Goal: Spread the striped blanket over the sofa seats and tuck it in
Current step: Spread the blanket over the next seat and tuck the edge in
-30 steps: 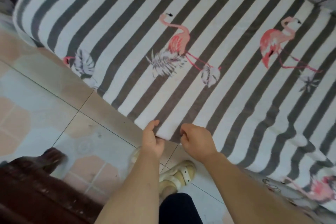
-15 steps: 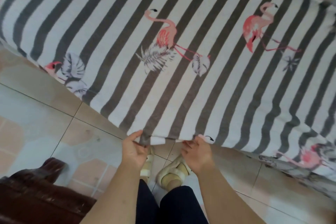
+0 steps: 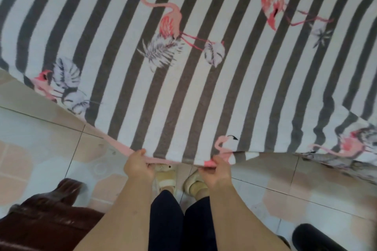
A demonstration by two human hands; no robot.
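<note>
The striped blanket (image 3: 195,79), grey and white with pink flamingos and leaves, fills the upper part of the head view and hides the sofa seats beneath it. Its near hem, edged in pink, is pulled out over the floor towards me. My left hand (image 3: 138,166) is closed on the hem at lower centre. My right hand (image 3: 216,171) pinches the same hem a short way to the right. The stretch of hem between my hands is taut and lifted.
Glossy tiled floor (image 3: 40,138) lies below the blanket. A dark brown wooden piece of furniture (image 3: 44,216) stands at lower left. My feet in pale sandals (image 3: 165,175) are under the hem. A dark round object (image 3: 314,238) sits at lower right.
Both hands have pulled the blanket's hem towards me and moved apart along it. More of the blanket now hangs out over the floor, showing its pink edge and another flamingo.
</note>
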